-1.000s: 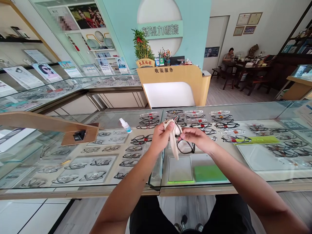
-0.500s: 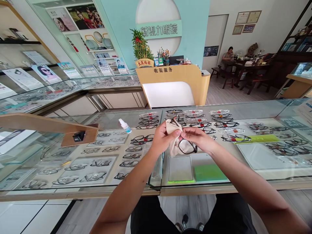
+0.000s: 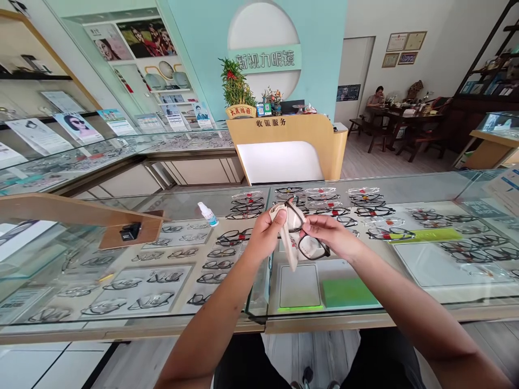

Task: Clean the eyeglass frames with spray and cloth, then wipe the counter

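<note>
A pair of black-framed glasses is held above the glass display counter. My right hand pinches the frame near its bridge. My left hand grips a beige cleaning cloth pressed over the far lens, with the cloth's tail hanging down. A small white spray bottle with a blue label lies on the counter glass to the left of my hands.
Several pairs of glasses lie in rows inside the counter under the glass. A wooden mirror stand sits at the left. A cashier desk stands behind. Far right, a person sits at a dark table.
The cloth has shifted on the far lens and its tail now hangs lower. The glasses are tilted a little more, with the near lens showing. Both hands stay in place.
</note>
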`<move>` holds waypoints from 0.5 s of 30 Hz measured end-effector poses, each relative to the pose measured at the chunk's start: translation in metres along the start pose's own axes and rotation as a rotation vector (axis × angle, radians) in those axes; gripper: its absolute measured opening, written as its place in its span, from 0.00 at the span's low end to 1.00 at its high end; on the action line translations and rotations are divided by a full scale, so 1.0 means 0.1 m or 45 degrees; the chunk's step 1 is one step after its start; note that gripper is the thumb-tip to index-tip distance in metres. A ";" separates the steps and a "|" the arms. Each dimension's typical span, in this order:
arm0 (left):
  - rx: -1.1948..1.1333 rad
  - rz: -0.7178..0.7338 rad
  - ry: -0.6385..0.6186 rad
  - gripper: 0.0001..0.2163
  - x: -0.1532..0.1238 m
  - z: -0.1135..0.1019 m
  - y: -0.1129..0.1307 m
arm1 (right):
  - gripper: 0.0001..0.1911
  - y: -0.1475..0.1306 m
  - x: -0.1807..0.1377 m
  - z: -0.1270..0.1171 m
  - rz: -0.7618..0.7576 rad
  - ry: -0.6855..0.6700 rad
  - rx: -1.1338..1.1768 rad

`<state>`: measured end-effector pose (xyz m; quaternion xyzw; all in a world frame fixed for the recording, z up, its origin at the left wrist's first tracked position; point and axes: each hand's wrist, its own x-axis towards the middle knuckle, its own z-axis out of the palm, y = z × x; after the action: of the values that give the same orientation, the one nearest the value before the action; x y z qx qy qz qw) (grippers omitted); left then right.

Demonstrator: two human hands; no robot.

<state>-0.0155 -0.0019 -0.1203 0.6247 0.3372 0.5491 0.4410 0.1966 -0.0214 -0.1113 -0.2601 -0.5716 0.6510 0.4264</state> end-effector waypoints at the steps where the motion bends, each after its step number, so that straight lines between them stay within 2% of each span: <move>1: -0.027 -0.011 -0.054 0.25 0.01 -0.03 -0.01 | 0.21 0.00 0.00 -0.02 0.009 0.005 0.030; 4: -0.106 -0.047 -0.154 0.21 0.02 -0.03 0.01 | 0.20 0.03 0.02 -0.04 0.031 0.051 0.104; 6: -0.160 -0.070 -0.154 0.23 0.00 0.01 0.04 | 0.21 0.06 0.03 -0.02 0.044 0.087 0.153; 15: -0.173 0.006 0.032 0.19 -0.10 0.20 0.12 | 0.22 0.14 0.01 0.14 0.121 0.024 0.326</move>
<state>0.0015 -0.0194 -0.1132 0.5873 0.3032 0.5796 0.4767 0.1809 -0.0279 -0.1218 -0.2365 -0.4669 0.7355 0.4303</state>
